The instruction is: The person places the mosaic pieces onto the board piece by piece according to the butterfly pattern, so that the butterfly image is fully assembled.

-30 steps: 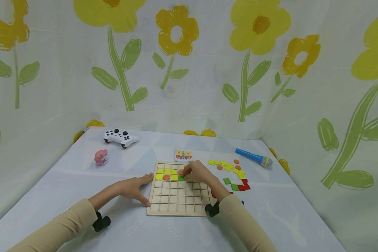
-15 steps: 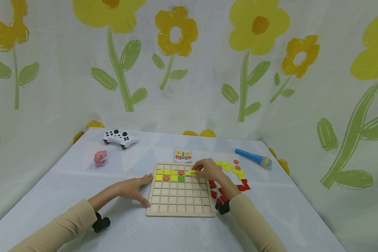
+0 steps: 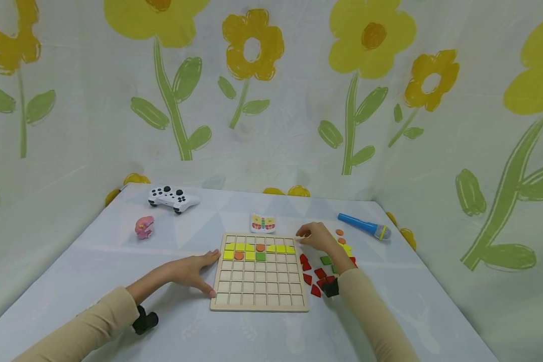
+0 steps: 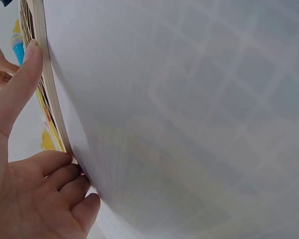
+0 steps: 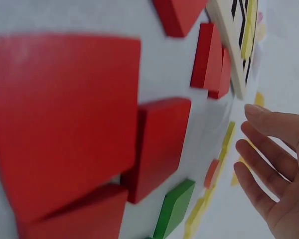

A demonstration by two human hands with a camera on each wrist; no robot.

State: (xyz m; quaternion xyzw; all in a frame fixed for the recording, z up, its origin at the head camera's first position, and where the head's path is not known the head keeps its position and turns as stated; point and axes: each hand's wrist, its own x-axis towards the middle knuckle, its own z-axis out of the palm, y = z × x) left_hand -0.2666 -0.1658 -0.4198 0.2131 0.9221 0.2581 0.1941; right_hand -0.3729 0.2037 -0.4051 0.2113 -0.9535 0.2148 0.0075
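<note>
A wooden grid board [image 3: 262,286] lies on the table. Yellow tiles [image 3: 279,249], orange discs [image 3: 260,248] and a green square tile [image 3: 260,257] fill some of its far cells. My left hand [image 3: 187,270] rests against the board's left edge, thumb and forefinger spread along it; the left wrist view shows its thumb [image 4: 27,64] on the rim. Just off the board's far right corner is my right hand [image 3: 317,237], its fingers slightly bent. In the right wrist view, nothing shows between that hand's fingers [image 5: 269,154].
Loose red tiles [image 3: 307,279], green tiles [image 3: 326,260] and yellow and orange pieces lie right of the board, partly behind my right arm. A butterfly picture card [image 3: 263,223] lies beyond it. Farther out are a blue microphone [image 3: 364,226], a white game controller [image 3: 174,197] and a pink toy [image 3: 144,227].
My right hand has moved rightward from beside the green tile, past the yellow tiles, and off the board. Three yellow tiles now show in the far right cells. The left hand has stayed put.
</note>
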